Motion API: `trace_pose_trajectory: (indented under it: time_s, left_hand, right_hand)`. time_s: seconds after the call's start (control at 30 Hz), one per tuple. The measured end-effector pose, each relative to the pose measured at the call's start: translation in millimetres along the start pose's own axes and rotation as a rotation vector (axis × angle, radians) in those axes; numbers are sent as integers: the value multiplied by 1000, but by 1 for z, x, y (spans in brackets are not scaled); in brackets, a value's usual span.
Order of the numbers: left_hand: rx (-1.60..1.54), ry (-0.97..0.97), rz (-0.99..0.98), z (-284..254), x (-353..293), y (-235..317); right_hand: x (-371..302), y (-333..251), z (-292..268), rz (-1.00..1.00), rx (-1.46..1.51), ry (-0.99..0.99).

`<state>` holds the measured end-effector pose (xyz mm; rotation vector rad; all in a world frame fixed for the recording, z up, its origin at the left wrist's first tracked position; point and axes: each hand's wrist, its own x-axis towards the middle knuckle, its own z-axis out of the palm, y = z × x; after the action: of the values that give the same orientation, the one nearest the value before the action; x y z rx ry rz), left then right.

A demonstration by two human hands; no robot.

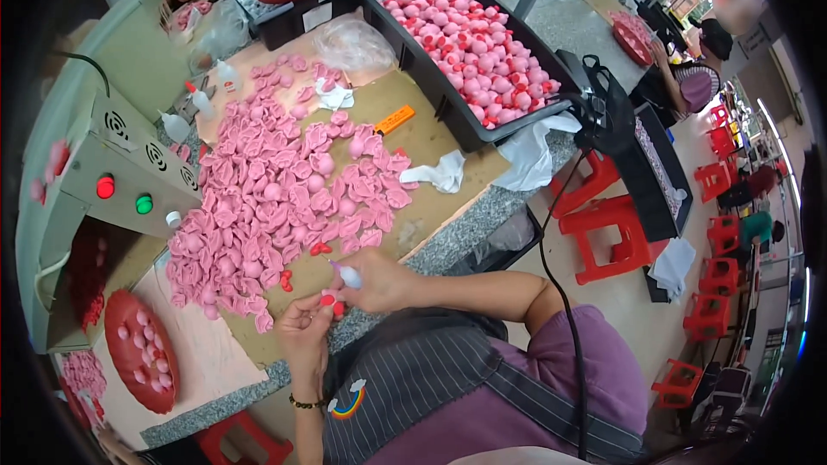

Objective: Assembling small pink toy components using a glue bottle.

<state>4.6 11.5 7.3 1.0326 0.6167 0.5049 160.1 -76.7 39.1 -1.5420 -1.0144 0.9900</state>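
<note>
At the table's near edge, my left hand [303, 331] pinches a small red-and-pink piece [332, 302] between thumb and fingertips. My right hand [383, 282] is closed around a small white squeeze bottle [350, 276] with a purple tip, close above that piece. Two small red bow-shaped pieces [286, 281] lie on the tabletop just beyond my hands. Past them spreads a wide heap of pink ruffled pieces [258, 181], with a few round pink balls among them. Which part of the held piece the bottle tip meets is too small to tell.
A black crate [448, 116] of pink-and-red balls stands at the far right. A red oval tray [129, 362] with pink balls sits at left, by a grey machine [129, 164] with red and green buttons. An orange box cutter [394, 120] and crumpled white cloth [439, 174] lie nearby.
</note>
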Motion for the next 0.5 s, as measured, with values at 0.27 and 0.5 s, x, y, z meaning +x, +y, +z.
trace_pose_trajectory:
  time_s: [0.27, 0.5]
  left_hand:
    - [-25, -18, -19, 0, 4, 4]
    - [-39, -54, -42, 2, -1, 9]
  right_hand:
    - [4, -9, -6, 54, 36, -18]
    - [2, -3, 2, 7, 24, 54]
